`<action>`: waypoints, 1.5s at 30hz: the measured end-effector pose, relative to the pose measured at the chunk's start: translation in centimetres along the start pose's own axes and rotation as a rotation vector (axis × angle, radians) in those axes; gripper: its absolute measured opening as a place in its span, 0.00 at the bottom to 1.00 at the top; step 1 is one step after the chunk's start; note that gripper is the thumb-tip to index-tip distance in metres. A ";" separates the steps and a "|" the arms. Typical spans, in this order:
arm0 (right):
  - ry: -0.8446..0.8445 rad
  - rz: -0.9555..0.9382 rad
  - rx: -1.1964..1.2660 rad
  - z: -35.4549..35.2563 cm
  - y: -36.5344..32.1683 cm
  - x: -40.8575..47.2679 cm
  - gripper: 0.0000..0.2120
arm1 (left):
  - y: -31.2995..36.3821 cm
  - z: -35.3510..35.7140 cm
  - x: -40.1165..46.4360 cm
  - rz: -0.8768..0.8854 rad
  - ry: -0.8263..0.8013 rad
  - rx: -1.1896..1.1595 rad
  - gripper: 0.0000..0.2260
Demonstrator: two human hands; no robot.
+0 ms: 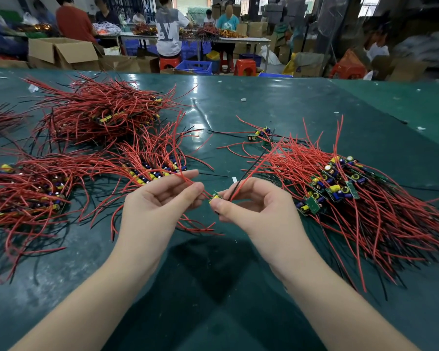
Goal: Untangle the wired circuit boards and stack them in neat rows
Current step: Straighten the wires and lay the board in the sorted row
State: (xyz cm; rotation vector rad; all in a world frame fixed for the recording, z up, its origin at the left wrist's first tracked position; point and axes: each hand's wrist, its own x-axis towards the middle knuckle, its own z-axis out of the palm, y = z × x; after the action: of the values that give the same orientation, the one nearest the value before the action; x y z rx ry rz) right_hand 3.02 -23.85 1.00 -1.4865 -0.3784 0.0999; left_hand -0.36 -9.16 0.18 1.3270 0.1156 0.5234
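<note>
the wires (365,198) are mostly red, a few black. the boards (314,206) are green with yellow and blue parts. the table (264,102) is dark green.

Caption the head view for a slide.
Both hands, left hand and right hand, hold one wired circuit board between red-wired piles on a green table.

1. The desk (276,102) wears a dark green covering, smooth and glossy, with bright reflections of light.
2. The red wires (99,107) have smooth plastic-looking insulation with a slight sheen (a few black ones lie among them).
3. The circuit boards (340,188) are green, carrying shiny metal-topped yellow and blue capacitors.
4. Cardboard boxes (61,53) behind look matt brown.
5. The stools (244,67) are glossy red plastic.
</note>
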 end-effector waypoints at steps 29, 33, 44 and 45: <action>-0.210 -0.537 -0.869 0.4 0.5 -0.8 0.01 | -0.3 -0.7 1.1 -0.216 0.098 -0.141 0.09; -0.189 -0.477 -0.807 0.3 0.4 -0.6 0.02 | 0.0 -0.9 1.5 -0.280 0.104 -0.289 0.10; -0.044 0.003 -0.180 -0.4 0.1 0.0 0.06 | 0.7 -0.8 1.5 -0.189 0.044 -0.256 0.13; -0.034 0.029 -0.127 -0.5 0.0 0.1 0.06 | 0.8 -0.9 1.4 -0.176 0.023 -0.256 0.13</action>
State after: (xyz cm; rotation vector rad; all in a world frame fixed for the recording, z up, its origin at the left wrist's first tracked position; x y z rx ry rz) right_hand 3.24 -24.26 1.02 -1.6176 -0.3970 0.1266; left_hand 0.33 -7.61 1.01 1.0502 0.1767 0.3897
